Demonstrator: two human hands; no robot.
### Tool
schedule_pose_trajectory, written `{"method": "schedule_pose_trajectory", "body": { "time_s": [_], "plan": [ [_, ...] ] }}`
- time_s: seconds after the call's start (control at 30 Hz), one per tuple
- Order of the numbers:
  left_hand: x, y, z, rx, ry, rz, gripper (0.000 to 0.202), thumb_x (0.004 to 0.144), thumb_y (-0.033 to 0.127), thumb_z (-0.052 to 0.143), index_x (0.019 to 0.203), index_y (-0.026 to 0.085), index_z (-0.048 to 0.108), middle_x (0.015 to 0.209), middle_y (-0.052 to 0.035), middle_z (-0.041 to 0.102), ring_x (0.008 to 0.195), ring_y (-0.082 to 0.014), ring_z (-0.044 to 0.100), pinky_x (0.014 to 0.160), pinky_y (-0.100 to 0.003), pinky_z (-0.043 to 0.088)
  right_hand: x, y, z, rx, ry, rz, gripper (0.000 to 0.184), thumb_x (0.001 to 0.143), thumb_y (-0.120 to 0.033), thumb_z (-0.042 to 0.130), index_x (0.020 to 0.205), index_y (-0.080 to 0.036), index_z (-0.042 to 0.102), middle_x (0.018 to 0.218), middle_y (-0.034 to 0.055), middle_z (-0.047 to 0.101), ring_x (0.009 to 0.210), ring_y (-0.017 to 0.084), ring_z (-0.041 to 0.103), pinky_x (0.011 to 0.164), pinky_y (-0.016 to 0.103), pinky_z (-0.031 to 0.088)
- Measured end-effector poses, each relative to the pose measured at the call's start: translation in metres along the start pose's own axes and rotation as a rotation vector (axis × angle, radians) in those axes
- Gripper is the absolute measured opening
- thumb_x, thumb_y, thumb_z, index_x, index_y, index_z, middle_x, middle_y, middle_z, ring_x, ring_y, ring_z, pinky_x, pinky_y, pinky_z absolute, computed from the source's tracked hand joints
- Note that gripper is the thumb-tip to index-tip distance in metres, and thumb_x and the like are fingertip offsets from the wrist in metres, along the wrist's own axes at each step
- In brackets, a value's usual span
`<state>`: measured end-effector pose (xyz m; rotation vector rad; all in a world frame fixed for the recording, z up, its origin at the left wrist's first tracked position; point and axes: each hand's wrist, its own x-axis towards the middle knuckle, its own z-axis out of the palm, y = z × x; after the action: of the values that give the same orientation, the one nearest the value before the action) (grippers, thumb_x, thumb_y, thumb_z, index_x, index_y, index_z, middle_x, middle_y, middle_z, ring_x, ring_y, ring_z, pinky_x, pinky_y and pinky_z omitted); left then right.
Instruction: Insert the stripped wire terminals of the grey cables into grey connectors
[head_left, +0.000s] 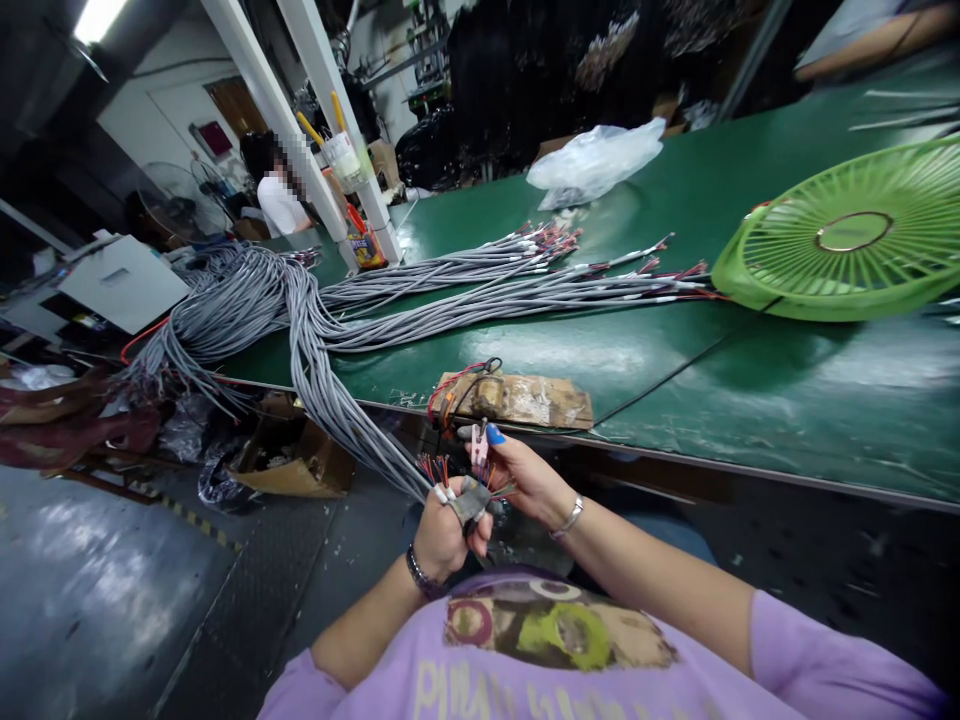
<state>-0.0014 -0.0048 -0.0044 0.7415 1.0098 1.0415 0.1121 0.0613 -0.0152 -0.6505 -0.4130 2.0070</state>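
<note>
My left hand [442, 535] is closed around the end of a grey cable [352, 425], with several coloured wire ends [435, 468] fanning out above the fist. My right hand [517, 470] is pinched on a small pale connector [480, 443] just above those wire ends. Both hands hang below the near edge of the green table [750, 400]. The cable runs up and left to a large bundle of grey cables [247, 300] lying on the table.
A wooden block with wires [517, 398] sits at the table edge before my hands. On the right lies a green fan grille [847, 240], a plastic bag [596, 160] farther back. A cardboard box [292, 460] stands on the floor. Another person [281, 195] sits far left.
</note>
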Motion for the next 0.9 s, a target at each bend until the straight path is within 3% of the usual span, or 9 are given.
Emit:
{"method": "schedule_pose_trajectory", "body": {
  "time_s": [0.3,0.5,0.67,0.8,0.9],
  "plan": [
    [0.004,0.002,0.000,0.041,0.002,-0.047,0.036,0.063,0.045,0.070,0.060,0.014,0.052,0.037,0.0017,0.055,0.023,-0.0060,0.040,0.024,-0.014,0.023,-0.004,-0.001,0.003,-0.003,0.009,0.034,0.026,0.068,-0.041,0.073,0.072,-0.016,0.066,0.060,-0.0005,0.059,0.051,0.008,0.050,0.050,0.019,0.044],
    [-0.001,0.001,-0.004,0.024,-0.027,-0.043,0.035,0.061,0.044,0.071,0.060,0.015,0.053,0.036,0.0023,0.054,0.022,-0.0062,0.039,0.024,-0.015,0.024,-0.005,0.000,-0.007,-0.017,-0.052,0.076,0.032,0.076,-0.050,0.061,0.076,-0.018,0.063,0.071,0.0022,0.062,0.056,0.010,0.052,0.051,0.021,0.043],
    [-0.009,-0.001,-0.004,0.058,-0.019,-0.027,0.036,0.062,0.045,0.071,0.060,0.014,0.054,0.038,0.0018,0.055,0.023,-0.0066,0.041,0.024,-0.015,0.026,-0.008,-0.002,-0.010,-0.019,-0.093,0.153,0.032,0.076,-0.049,0.061,0.079,-0.018,0.063,0.077,0.0038,0.064,0.061,0.011,0.055,0.056,0.023,0.045],
    [-0.011,0.000,0.000,0.049,0.039,0.030,0.036,0.064,0.047,0.070,0.061,0.014,0.053,0.037,0.0022,0.055,0.023,-0.0065,0.040,0.024,-0.015,0.027,-0.011,-0.004,-0.006,-0.093,-0.081,0.047,0.024,0.074,-0.039,0.067,0.080,-0.016,0.064,0.070,0.0009,0.062,0.057,0.009,0.053,0.054,0.021,0.043],
    [-0.008,0.001,0.003,0.053,0.064,0.072,0.035,0.068,0.045,0.068,0.060,0.014,0.053,0.039,0.0019,0.055,0.024,-0.0059,0.042,0.026,-0.015,0.027,-0.012,-0.003,-0.004,-0.175,-0.071,-0.026,0.028,0.074,-0.042,0.067,0.073,-0.015,0.063,0.062,-0.0001,0.059,0.053,0.008,0.050,0.051,0.022,0.040]
  ]
}}
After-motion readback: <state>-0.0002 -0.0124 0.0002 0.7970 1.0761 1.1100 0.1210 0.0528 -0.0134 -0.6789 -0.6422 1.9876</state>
